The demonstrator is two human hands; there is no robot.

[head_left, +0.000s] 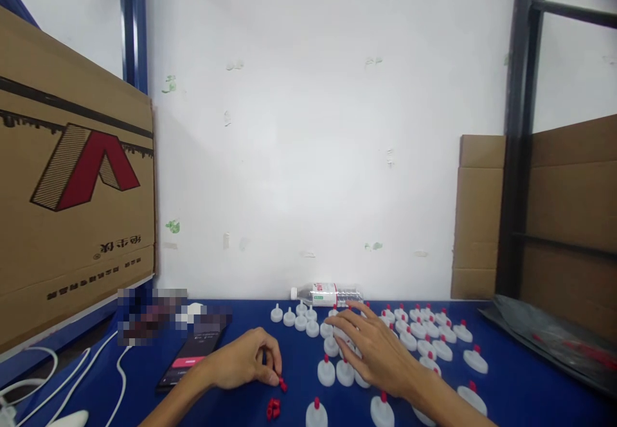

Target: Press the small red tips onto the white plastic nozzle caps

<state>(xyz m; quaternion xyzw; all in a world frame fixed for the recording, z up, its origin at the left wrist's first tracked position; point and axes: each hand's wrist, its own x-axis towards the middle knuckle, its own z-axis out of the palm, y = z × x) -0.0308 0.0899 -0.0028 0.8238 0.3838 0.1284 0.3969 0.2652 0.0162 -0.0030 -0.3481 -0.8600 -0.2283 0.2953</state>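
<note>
Many small white nozzle caps (pixel 434 343) stand on the blue table (pixel 299 363), several topped with red tips. My right hand (pixel 373 346) lies over the white caps in the middle with its fingers stretched out toward an uncapped one (pixel 326 329). My left hand (pixel 248 359) rests on the table, fingers curled, pinching a small red tip (pixel 282 385) against the surface. A few loose red tips (pixel 273 408) lie just in front of it. More bare white caps (pixel 294 316) stand in a row at the back.
A clear water bottle (pixel 328 294) lies against the white wall. A phone (pixel 190 355) sits left of my left hand, with white cables (pixel 72 375) further left. Cardboard boxes stand at left (pixel 72 189) and right (pixel 479 215). A dark plastic bag (pixel 549 337) lies at the right.
</note>
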